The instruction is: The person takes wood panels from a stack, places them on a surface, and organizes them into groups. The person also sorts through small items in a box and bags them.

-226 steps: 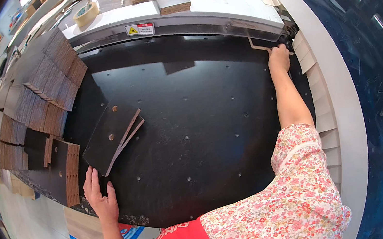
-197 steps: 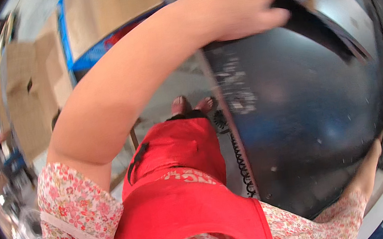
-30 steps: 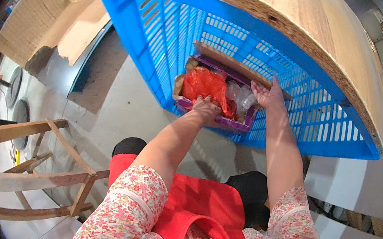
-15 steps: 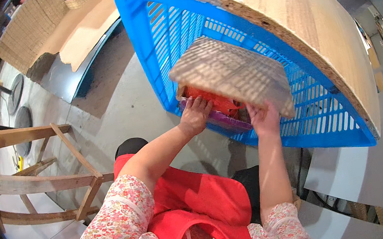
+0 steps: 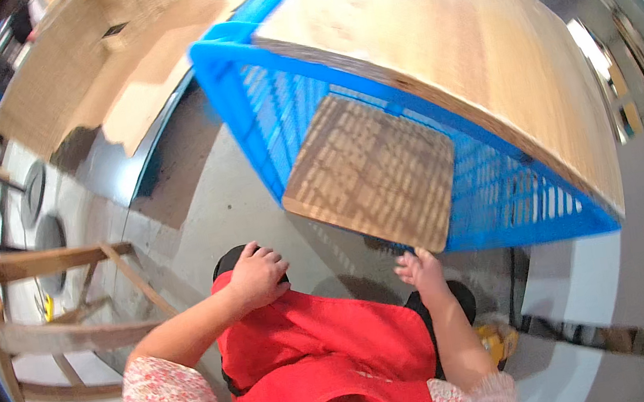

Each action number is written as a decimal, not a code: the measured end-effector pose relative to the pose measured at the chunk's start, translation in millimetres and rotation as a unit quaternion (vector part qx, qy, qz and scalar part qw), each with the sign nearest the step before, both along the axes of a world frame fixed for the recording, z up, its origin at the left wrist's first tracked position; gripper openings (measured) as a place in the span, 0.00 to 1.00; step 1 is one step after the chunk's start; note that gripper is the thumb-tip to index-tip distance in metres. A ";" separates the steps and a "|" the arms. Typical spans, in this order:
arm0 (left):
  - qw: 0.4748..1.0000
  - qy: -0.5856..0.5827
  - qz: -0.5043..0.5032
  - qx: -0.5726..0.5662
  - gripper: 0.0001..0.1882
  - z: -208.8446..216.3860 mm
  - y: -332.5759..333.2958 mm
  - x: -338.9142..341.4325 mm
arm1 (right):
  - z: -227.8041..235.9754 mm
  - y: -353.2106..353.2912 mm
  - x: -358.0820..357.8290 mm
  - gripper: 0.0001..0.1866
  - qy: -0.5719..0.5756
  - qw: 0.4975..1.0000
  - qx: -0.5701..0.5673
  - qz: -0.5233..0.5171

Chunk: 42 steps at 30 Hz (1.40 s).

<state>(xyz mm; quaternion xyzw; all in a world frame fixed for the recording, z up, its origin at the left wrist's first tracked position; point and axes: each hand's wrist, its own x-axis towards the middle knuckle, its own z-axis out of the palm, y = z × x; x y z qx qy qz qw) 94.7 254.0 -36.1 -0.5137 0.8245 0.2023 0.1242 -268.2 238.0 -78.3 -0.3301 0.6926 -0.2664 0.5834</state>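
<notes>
Square woven panel (image 5: pixel 372 173), tan w/ ridged basket-weave texture, leans across the open blue plastic lattice crate (image 5: pixel 259 103) under a smooth wood board (image 5: pixel 464 41). Right hand (image 5: pixel 422 267), fingers spread, holding nothing, just below panel's lower edge. Left hand (image 5: pixel 257 276) loosely curled on red apron (image 5: pixel 326 348), empty.

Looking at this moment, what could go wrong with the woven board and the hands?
1. The woven board leans on the blue crate edge, with only the right hand fingertips near its lower corner; it may slip down.
2. The left hand rests on the red apron, too far to catch it.
</notes>
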 end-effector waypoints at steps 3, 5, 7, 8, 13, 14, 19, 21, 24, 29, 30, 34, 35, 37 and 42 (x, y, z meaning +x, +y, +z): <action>0.990 0.103 -0.027 -0.097 0.18 8.0 16.6 23.4 | 56.1 35.5 -24.1 0.20 0.376 0.855 -0.248 0.256; 0.980 0.158 -0.042 -0.116 0.16 17.2 23.5 31.4 | 41.6 64.5 -50.8 0.19 0.462 0.773 -0.328 0.285; 0.971 0.204 -0.028 -0.123 0.15 9.7 29.2 41.3 | 46.4 77.8 -45.4 0.20 0.516 0.733 -0.274 0.348; 0.966 0.224 -0.023 -0.126 0.14 9.7 33.2 43.4 | 54.0 79.3 -37.5 0.21 0.528 0.735 -0.253 0.343; 0.959 0.255 0.013 -0.125 0.13 43.2 52.2 45.6 | 64.9 78.9 -52.2 0.24 0.460 0.717 -0.387 0.353; 0.959 0.259 0.009 -0.115 0.13 51.0 53.4 47.7 | 81.6 80.0 -45.2 0.21 0.462 0.717 -0.366 0.371; 0.967 0.254 -0.019 -0.030 0.15 85.5 68.4 45.0 | 80.6 106.5 -57.7 0.27 0.422 0.737 -0.215 0.483; 0.970 0.244 -0.015 0.014 0.17 98.1 80.2 42.1 | 97.9 119.8 -47.0 0.22 0.404 0.781 -0.145 0.453; 0.979 0.186 -0.011 0.082 0.19 117.0 88.2 37.5 | 139.5 129.9 -11.0 0.23 0.377 0.822 0.000 0.427; 0.991 0.095 0.024 0.091 0.21 142.1 143.1 4.2 | 208.9 169.2 44.6 0.30 0.364 0.856 0.193 0.311; 0.993 0.079 0.022 0.082 0.21 154.4 151.9 -1.9 | 223.0 185.7 55.4 0.31 0.370 0.848 0.224 0.304; 0.970 0.063 0.005 0.234 0.20 215.6 197.9 -19.8 | 256.4 257.1 44.2 0.25 0.249 0.802 0.315 0.442; 0.957 0.116 0.027 0.264 0.19 237.4 195.9 -15.8 | 271.5 263.1 42.8 0.25 0.207 0.818 0.293 0.449; 0.912 0.231 0.058 0.334 0.16 287.6 169.0 -9.8 | 303.9 275.7 36.5 0.25 0.123 0.847 0.242 0.457; 0.777 0.563 -0.120 0.254 0.08 531.1 32.4 8.5 | 482.9 182.7 94.5 0.26 0.172 0.959 0.008 0.226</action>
